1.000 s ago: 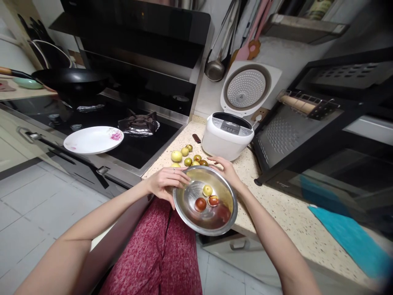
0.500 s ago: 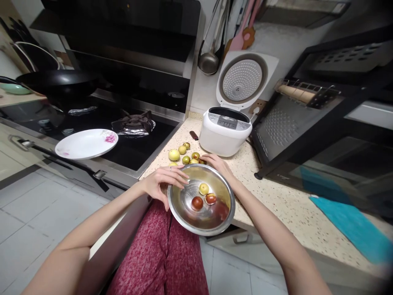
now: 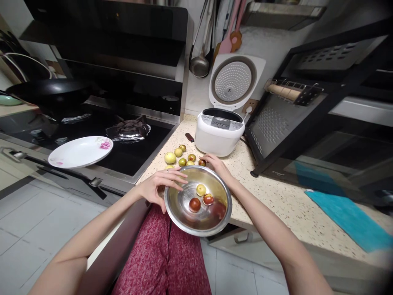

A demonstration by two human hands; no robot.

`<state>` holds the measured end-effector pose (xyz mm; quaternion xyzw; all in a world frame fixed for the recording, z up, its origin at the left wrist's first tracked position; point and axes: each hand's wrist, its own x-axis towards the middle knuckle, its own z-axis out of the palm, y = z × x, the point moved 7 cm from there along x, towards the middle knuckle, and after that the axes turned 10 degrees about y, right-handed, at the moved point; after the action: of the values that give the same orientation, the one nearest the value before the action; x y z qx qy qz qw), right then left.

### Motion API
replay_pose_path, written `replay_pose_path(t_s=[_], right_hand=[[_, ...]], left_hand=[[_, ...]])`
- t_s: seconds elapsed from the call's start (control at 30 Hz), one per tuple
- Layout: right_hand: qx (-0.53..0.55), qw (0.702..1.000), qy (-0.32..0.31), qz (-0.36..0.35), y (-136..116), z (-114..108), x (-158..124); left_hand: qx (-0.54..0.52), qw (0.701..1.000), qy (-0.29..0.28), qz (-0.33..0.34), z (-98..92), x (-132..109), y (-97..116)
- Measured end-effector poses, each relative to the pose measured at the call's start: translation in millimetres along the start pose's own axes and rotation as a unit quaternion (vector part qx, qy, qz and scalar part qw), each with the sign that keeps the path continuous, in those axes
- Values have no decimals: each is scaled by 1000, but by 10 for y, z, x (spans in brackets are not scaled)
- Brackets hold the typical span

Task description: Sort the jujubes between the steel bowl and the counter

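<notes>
My left hand (image 3: 158, 184) grips the left rim of a shiny steel bowl (image 3: 184, 217), fingers over the edge and thumb outside. The bowl is tilted toward me at the counter's front edge. Inside lie a yellow-green jujube (image 3: 201, 189), a mottled red jujube (image 3: 208, 199) and a dark red jujube (image 3: 195, 205). Beyond the far rim, my right hand (image 3: 217, 167) has its fingers closed over a reddish-brown jujube (image 3: 202, 162) on the counter; its thumb is hidden. Left of it, several green and yellow jujubes (image 3: 182, 162) lie loose.
A white rice cooker (image 3: 217, 137) with its lid up stands behind the fruit, beside a small dark brown object (image 3: 189, 137). Left is a gas stove with a flowered plate (image 3: 81, 152) and a black wok (image 3: 52, 92). A blue cloth (image 3: 350, 217) lies right, by a black rack.
The view has shifted a little, so most things sit slightly further left. The reddish-brown jujube under my right fingers now lies further apart from the other fruit. My left hand still holds the bowl.
</notes>
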<state>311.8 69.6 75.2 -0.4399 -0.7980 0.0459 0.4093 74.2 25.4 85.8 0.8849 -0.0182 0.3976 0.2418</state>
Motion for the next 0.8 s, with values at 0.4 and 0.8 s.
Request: replay_pose_path(t_s=[0.4,0.8], right_hand=[[41,989,135,-39,-335,-466,94],[170,968,-147,-114,-973,-117,-88]], left_hand=[[-2,1000,-3,-3,4,2,-5],[-11,1000,1,-6,16,-12,-7]])
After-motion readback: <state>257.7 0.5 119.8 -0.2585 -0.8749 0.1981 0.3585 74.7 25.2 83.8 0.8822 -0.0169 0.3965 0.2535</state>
